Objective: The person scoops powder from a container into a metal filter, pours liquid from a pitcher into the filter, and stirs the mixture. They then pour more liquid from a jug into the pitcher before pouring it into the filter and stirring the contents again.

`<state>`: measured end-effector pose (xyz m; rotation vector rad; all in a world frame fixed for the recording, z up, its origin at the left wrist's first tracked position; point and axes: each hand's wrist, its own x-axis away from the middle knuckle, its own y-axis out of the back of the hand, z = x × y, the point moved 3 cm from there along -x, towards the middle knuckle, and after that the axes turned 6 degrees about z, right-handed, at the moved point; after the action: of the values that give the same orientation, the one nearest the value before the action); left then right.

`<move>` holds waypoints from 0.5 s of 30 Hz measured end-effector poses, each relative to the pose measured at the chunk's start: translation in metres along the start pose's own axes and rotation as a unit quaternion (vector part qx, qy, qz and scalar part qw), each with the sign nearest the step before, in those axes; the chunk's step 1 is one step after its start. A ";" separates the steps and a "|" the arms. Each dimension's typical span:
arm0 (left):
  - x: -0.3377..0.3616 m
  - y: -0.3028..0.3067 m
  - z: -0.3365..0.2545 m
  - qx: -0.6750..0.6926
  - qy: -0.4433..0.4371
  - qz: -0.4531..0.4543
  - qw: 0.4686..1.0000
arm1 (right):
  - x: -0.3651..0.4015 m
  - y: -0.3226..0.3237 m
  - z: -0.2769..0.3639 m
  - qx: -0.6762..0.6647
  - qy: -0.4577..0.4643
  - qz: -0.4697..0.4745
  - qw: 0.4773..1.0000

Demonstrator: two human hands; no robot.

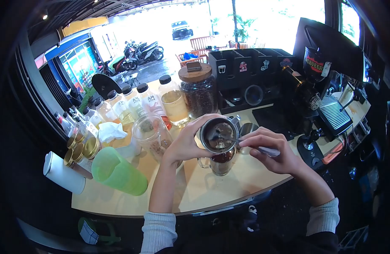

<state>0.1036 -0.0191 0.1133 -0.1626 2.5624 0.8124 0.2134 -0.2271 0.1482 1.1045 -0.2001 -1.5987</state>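
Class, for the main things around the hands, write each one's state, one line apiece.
Metal cup: in the left hand, holding dark liquid
Spoon: in the right hand, dipped into the cup
Glass mug: containing dark liquid
Green pitcher: standing, open
Wooden-lidded jar: closed
Black-capped bottles: closed

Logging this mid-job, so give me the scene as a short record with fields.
Left hand: grips metal cup
Right hand: holds spoon, reaching into the cup
Cup contents: dark, with pale patches
Just below cup in view: glass mug, dark liquid inside
Toward left: green pitcher
Behind: wooden-lidded jar
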 end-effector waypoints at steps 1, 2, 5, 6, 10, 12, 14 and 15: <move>0.001 0.000 0.000 0.000 0.001 0.000 1.000 | 0.000 0.002 -0.002 -0.001 0.000 0.000 1.000; 0.001 0.001 0.000 0.005 0.001 0.001 1.000 | 0.000 0.005 -0.003 -0.018 0.006 0.017 1.000; 0.002 0.002 -0.003 0.003 -0.001 0.001 1.000 | -0.003 0.004 -0.006 -0.067 0.010 0.000 0.998; 0.002 0.002 -0.004 -0.003 -0.003 0.002 1.000 | -0.004 0.004 -0.008 -0.099 0.006 -0.034 0.994; 0.002 0.001 -0.006 -0.007 0.002 0.003 1.000 | -0.006 0.005 -0.016 -0.131 -0.020 -0.016 0.991; 0.002 0.001 -0.008 -0.014 0.000 0.004 1.000 | -0.005 0.008 -0.019 -0.140 -0.028 -0.012 0.990; 0.003 0.001 -0.009 -0.011 0.005 0.006 1.000 | -0.008 0.005 -0.016 -0.141 -0.022 -0.021 0.990; 0.003 0.001 -0.009 -0.008 0.009 0.008 1.000 | -0.009 0.004 -0.014 -0.142 -0.016 -0.032 0.989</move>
<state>0.0973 -0.0236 0.1190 -0.1542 2.5781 0.8414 0.2258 -0.2155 0.1479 0.8723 0.0422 -1.6432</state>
